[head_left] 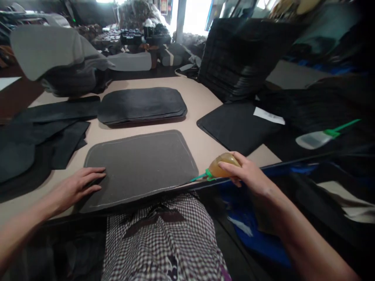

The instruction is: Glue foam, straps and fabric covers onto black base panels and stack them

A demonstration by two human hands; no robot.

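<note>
A dark grey rounded panel (143, 168) lies at the table's front edge, with a thin pale line running along its border. My left hand (83, 185) rests on the panel's left side, its fingers spread. My right hand (241, 169) is wrapped round a squeeze bottle (223, 164) of amber liquid with a green cap and a thin green nozzle. The bottle is tilted down to the left, and its nozzle tip is at the panel's lower right corner.
Behind the panel lies a stack of black rounded pieces (142, 104). Black pieces (64, 136) lie at the left. On the right are a black square piece (231, 124), a tall black stack (237, 58) and a second bottle (313, 139) with a green nozzle.
</note>
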